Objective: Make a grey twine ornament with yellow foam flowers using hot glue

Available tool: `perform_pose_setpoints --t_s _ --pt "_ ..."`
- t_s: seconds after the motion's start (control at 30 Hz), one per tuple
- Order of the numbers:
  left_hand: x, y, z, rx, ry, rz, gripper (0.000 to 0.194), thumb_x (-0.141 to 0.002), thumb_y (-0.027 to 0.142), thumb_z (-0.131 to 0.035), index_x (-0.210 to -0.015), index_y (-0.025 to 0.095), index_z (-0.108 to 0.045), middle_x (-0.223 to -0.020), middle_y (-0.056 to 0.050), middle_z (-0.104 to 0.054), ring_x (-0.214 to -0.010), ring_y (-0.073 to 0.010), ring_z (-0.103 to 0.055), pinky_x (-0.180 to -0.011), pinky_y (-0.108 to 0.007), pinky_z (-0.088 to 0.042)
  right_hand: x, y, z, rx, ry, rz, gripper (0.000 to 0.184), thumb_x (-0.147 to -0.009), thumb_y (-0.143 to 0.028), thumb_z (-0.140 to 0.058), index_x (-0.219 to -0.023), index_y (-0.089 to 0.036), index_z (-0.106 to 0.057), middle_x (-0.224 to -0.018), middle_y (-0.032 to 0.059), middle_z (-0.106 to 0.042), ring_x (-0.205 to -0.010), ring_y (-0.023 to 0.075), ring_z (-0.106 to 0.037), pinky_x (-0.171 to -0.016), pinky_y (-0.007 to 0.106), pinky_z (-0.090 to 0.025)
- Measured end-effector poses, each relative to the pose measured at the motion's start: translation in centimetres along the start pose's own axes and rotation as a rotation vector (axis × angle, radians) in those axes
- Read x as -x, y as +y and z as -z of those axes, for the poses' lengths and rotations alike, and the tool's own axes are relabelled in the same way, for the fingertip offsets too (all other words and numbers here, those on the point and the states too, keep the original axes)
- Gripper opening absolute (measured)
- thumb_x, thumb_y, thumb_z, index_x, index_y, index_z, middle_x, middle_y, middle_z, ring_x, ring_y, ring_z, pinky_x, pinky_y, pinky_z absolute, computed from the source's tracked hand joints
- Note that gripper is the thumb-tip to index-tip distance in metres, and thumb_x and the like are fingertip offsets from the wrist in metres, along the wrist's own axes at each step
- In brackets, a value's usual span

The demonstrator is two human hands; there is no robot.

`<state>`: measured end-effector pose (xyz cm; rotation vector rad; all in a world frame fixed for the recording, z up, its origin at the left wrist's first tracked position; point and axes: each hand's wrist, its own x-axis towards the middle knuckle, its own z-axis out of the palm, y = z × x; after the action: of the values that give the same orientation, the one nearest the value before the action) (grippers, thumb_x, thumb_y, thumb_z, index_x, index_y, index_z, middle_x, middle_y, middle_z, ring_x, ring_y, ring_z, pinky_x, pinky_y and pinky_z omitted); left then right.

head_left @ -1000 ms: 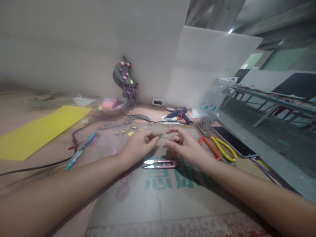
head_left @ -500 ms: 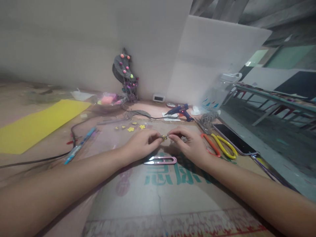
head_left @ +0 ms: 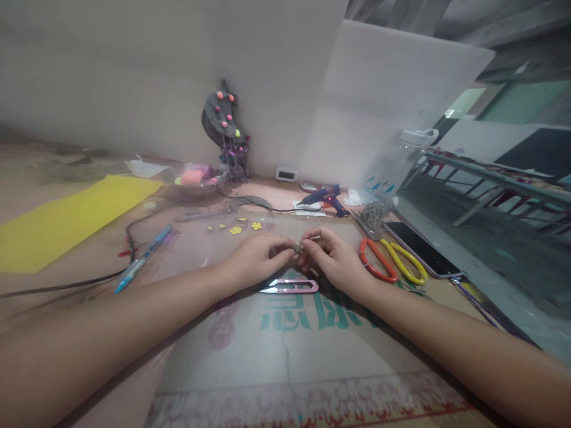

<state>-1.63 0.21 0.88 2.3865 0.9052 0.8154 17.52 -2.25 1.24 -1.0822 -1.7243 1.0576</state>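
Observation:
My left hand [head_left: 255,259] and my right hand [head_left: 333,257] meet over a flattened cardboard sheet [head_left: 285,339], fingertips pinched together on a tiny yellowish piece [head_left: 298,248] between them. What exactly the piece is stays too small to make out. Pink thread snips [head_left: 289,287] lie on the cardboard just below both hands. Small yellow flower cut-outs [head_left: 244,227] lie a little beyond my left hand.
Orange and yellow scissors [head_left: 392,261] and a phone [head_left: 422,249] lie to the right. A blue glue gun [head_left: 325,198] with its cable, a yellow sheet [head_left: 62,223], a blue pen [head_left: 143,258], a bag of pompoms [head_left: 196,177] and a grey decorated ornament [head_left: 223,128] stand further back.
My hands have closed together: the right fingers, spread a second ago, now pinch the small piece against the left fingertips. The view shifted slightly.

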Motion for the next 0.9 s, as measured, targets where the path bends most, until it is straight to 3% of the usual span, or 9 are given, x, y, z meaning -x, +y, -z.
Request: perform_pose_setpoints --t_s 0.43,0.63,0.8,0.9 --pt "0.0 0.0 0.2 0.061 0.006 0.085 0.030 -0.093 0.031 -0.043 -0.084 0.018 -0.069 -0.076 0.000 -0.068 -0.069 -0.0136 -0.057 -0.063 -0.024 -0.037 -0.6 0.7 0.4 -0.127 -0.055 -0.005 0.030 -0.087 -0.048 -0.056 -0.094 -0.019 -0.054 -0.071 0.0018 -0.067 -0.062 0.0146 -0.065 -0.062 0.029 -0.053" --pt "0.0 0.0 0.1 0.041 0.083 0.136 0.028 -0.091 0.029 -0.045 -0.076 0.017 -0.065 -0.073 0.000 -0.066 -0.070 -0.0147 -0.057 -0.062 -0.025 -0.037 -0.6 1.1 0.6 0.071 0.049 0.081 0.026 -0.082 -0.031 -0.062 -0.104 -0.021 -0.052 -0.079 -0.0012 -0.061 -0.062 0.0110 -0.060 -0.056 0.023 -0.049" --pt "0.0 0.0 0.0 0.042 0.096 0.161 0.027 -0.091 0.031 -0.045 -0.078 0.017 -0.065 -0.073 0.001 -0.065 -0.069 -0.0145 -0.057 -0.061 -0.025 -0.036 -0.6 1.4 0.9 0.391 0.196 0.224 0.016 -0.081 -0.028 -0.064 -0.095 -0.020 -0.061 -0.083 0.0022 -0.065 -0.076 0.0151 -0.062 -0.068 0.027 -0.050" --pt "-0.1 0.0 0.1 0.039 0.096 0.162 0.027 -0.091 0.031 -0.046 -0.079 0.017 -0.066 -0.074 0.000 -0.066 -0.070 -0.0150 -0.057 -0.062 -0.025 -0.037 -0.6 1.3 1.1 0.527 0.193 0.311 0.008 -0.083 -0.026 -0.064 -0.088 -0.020 -0.064 -0.082 0.0025 -0.067 -0.076 0.0159 -0.062 -0.072 0.029 -0.049"
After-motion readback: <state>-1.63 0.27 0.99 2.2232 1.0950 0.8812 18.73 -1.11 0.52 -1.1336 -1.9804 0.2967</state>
